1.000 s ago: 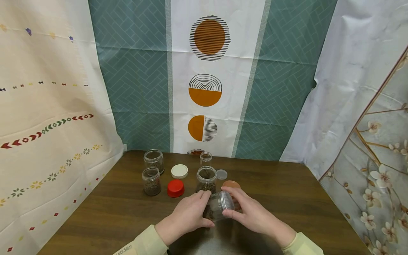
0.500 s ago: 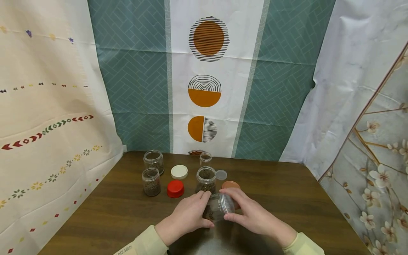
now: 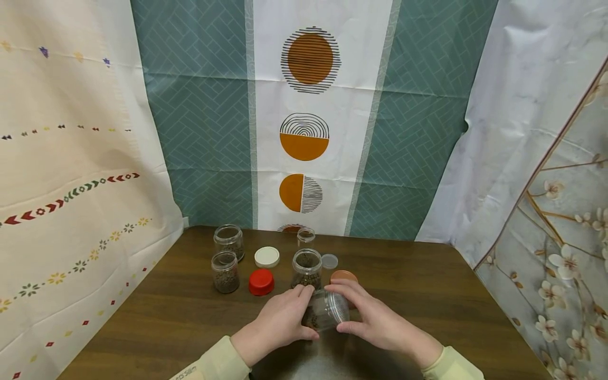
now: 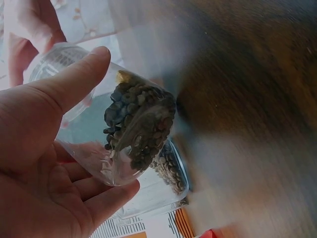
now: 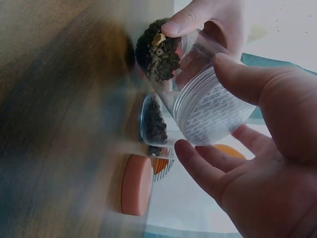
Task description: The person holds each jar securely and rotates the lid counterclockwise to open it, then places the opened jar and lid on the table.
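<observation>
A clear jar (image 3: 317,312) with small dark pellets in it is tilted on its side in the air. My left hand (image 3: 285,316) grips its body, thumb across the near side, as the left wrist view also shows. On the jar's right end sits a clear screw lid (image 5: 218,111) with printed text. My right hand (image 3: 375,314) spans this lid, thumb at one edge and fingertips at the other. One yellowish piece (image 5: 158,39) lies among the pellets (image 4: 138,124). Just behind stands an uncapped jar (image 3: 307,266) of pellets.
Two uncapped jars, a taller jar (image 3: 229,243) and a shorter jar (image 3: 225,273), stand at left with pellets inside. A small jar (image 3: 306,237) stands at the back. Around lie a white lid (image 3: 267,256), a red lid (image 3: 261,282), a clear lid (image 3: 330,261) and an orange-pink lid (image 5: 136,184).
My right thumb has slid slightly down along the lid's edge while the fingers shifted a little left over its far side. My left hand and the jar stay nearly in place.
</observation>
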